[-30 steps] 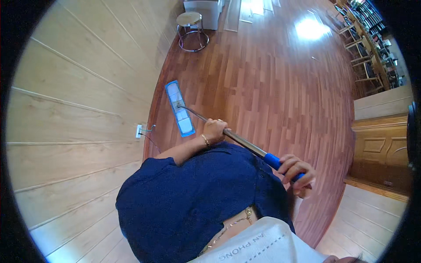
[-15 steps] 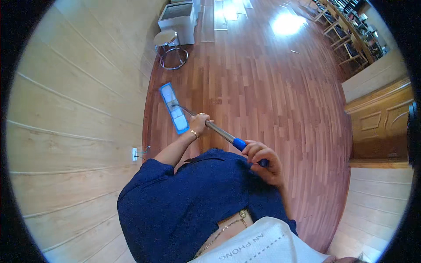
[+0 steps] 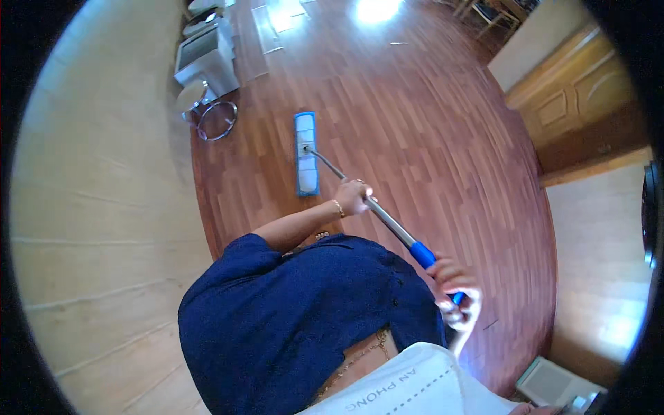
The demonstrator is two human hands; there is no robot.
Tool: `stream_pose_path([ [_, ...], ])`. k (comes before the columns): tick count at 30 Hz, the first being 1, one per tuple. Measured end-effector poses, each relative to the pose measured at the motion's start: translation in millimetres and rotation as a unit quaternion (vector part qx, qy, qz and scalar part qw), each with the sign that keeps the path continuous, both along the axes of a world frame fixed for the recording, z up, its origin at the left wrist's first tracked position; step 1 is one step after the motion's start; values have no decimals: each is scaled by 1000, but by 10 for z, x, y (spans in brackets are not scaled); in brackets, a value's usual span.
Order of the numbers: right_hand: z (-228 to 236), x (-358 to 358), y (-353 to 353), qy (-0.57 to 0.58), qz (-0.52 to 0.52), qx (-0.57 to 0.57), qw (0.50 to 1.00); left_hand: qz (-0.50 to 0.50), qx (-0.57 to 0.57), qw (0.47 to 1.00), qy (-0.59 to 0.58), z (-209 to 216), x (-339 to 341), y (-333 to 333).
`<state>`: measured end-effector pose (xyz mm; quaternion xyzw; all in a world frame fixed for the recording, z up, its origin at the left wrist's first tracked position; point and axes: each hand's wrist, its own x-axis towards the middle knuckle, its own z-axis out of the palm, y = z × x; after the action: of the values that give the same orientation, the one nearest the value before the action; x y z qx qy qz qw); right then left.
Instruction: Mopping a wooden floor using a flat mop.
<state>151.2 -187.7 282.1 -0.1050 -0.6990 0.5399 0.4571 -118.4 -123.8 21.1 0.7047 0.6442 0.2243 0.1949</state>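
Observation:
A flat mop with a blue-edged, white-backed head (image 3: pixel 306 166) lies on the wood floor ahead of me. Its metal pole (image 3: pixel 391 223) slants from the head toward my right side and ends in a blue grip (image 3: pixel 422 254). Partway along the pole, my left hand (image 3: pixel 354 198) is wrapped round it, a bracelet at the wrist. My right hand (image 3: pixel 457 290) is closed round the blue grip at the top end and is slightly blurred.
A round-topped stool (image 3: pixel 192 97) with a metal ring base stands by the left wall, near a white cabinet (image 3: pixel 207 62). Flat clear panels (image 3: pixel 266 31) lie beyond. To the right is a wooden door (image 3: pixel 574 97); a pale box-like appliance (image 3: pixel 557 384) sits at lower right.
The mop head has swung right, away from the left wall, and turned nearly straight ahead. Both hands have moved right with the pole. The view has turned rightward.

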Motion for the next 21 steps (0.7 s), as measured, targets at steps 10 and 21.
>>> stream_pose_path([
  [10,714,1011,-941,-55,-49,190,979,-452,44,890,-42,358,1730,80],
  [21,303,1071,-938,-64,-38,188,979,-509,56,858,50,137,2514,189],
])
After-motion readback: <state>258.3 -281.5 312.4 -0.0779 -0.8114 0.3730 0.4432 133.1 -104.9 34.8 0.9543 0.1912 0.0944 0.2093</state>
